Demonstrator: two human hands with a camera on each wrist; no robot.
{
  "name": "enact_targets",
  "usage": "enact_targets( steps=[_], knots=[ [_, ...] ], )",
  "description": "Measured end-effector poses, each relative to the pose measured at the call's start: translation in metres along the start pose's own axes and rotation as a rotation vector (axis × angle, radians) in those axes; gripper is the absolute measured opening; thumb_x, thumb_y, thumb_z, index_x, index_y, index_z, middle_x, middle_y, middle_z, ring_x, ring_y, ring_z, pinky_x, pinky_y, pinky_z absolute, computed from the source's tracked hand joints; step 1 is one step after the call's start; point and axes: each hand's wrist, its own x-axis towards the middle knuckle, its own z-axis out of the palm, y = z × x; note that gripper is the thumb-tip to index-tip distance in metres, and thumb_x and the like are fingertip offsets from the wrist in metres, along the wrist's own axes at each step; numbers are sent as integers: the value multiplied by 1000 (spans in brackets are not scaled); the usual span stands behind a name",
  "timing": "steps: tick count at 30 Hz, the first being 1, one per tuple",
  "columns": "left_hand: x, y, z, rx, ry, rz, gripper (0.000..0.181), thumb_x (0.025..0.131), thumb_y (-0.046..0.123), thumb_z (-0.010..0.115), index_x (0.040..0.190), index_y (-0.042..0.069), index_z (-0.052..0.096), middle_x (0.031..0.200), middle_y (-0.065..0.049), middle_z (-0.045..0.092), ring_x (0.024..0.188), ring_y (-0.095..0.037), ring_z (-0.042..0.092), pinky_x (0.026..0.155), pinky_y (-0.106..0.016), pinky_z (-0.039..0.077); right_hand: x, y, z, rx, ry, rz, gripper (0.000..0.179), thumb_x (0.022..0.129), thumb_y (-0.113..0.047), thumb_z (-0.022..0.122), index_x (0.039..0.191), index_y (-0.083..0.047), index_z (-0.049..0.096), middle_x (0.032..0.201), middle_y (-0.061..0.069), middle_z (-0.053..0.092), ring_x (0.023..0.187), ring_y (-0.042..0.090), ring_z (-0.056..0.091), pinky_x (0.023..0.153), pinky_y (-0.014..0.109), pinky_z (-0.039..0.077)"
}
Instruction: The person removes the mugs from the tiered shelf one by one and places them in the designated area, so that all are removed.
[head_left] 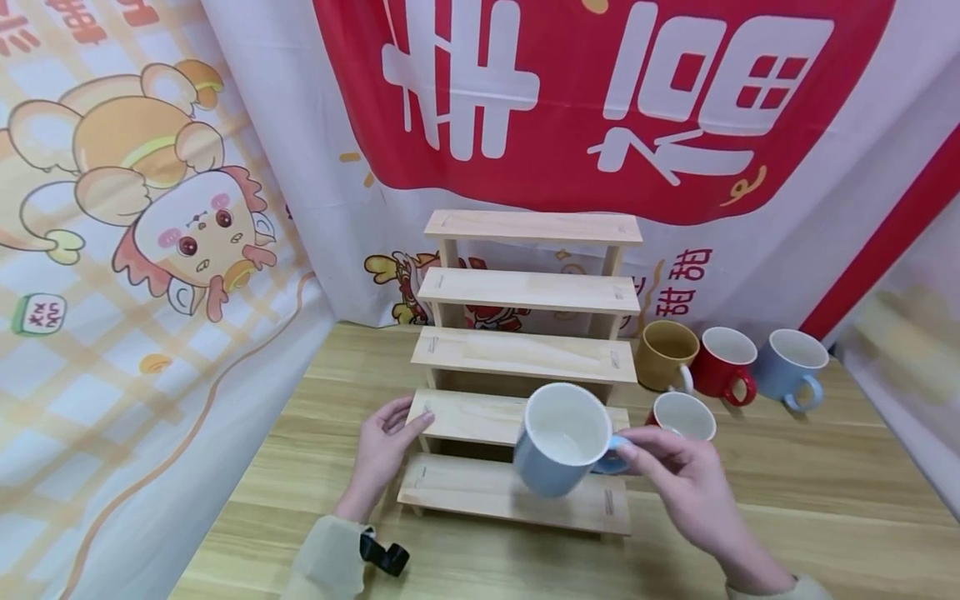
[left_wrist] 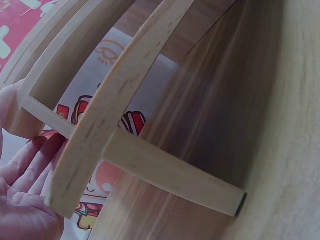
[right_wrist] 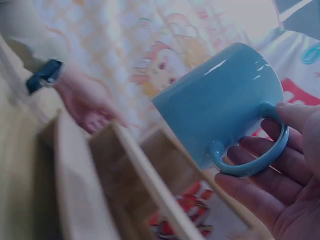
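A light blue mug [head_left: 546, 471] with a white inside is held by its handle in my right hand [head_left: 684, 483], above the lowest steps of a wooden tiered shelf [head_left: 517, 287]. In the right wrist view, thumb and fingers pinch the blue mug's handle [right_wrist: 250, 166], and the mug is tilted in that view. My left hand [head_left: 381, 446] grips the left end of the second step from the bottom, thumb on top. In the left wrist view, the left fingers [left_wrist: 31, 162] reach beside and under a board end.
Right of the shelf stand a brown mug [head_left: 662, 358], a red mug [head_left: 722, 367] and another light blue mug [head_left: 783, 371]. One more mug [head_left: 686, 414], white inside, stands in front, partly behind my right hand. Printed cloth [head_left: 300, 167] hangs behind and at the left.
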Motion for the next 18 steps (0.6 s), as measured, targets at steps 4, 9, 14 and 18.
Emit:
enact_targets(
  steps=[4,9,14,18],
  knots=[
    [0,0,0,3,-1,0,52,86,18,84,130,-1,63,128,-19,66,113,-27,65,92,-25,55,2,-5,-19,-73,115,1,13,97,9,63,107,9,72,91,10,76,76,16,73,67,31,62],
    [0,1,0,7,3,-8,52,86,18,85,130,0,63,128,-18,66,114,-28,65,92,-24,55,1,-6,-44,-212,242,66,19,100,-1,65,115,9,70,96,-6,76,75,12,73,67,24,61],
    [-1,1,0,-1,-1,-20,54,86,19,85,131,1,63,128,-18,66,113,-26,65,92,-24,54,1,-5,-70,-151,337,111,25,101,-6,64,121,8,68,99,-10,76,79,10,74,72,22,59],
    [-1,3,0,-24,-8,-24,53,86,18,85,131,1,62,127,-19,66,110,-24,66,92,-25,55,2,-3,-91,65,459,95,23,98,1,66,116,14,67,95,2,78,78,14,75,71,26,59]
  ],
)
